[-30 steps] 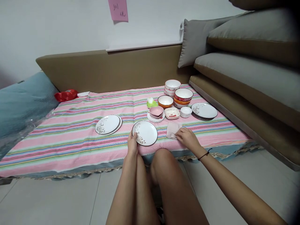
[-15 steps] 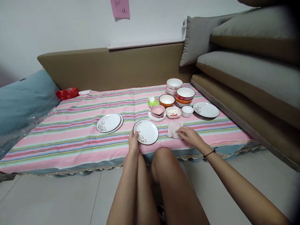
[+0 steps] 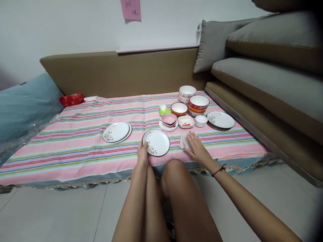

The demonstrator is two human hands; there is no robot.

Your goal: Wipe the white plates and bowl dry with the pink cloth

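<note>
My left hand (image 3: 142,155) is closed on the near left rim of the plate (image 3: 156,142). The plate lies flat on the striped sheet (image 3: 75,148), near its front edge and just ahead of my knees. My right hand (image 3: 198,149) is open, palm down with the fingers spread, and rests on the cloth (image 3: 183,140). The cloth lies just right of the plate and looks to be touching it or nearly so.

Recommended handling, as I judge it:
- Hold the rim firmly but press lightly. The sheet looks soft, and a downward load at the edge may tip the plate.
- Gather the cloth into the fingers, because a flat palm only pins it.
- Keep both hands clear of the pink bowl (image 3: 169,119) close behind.
</note>
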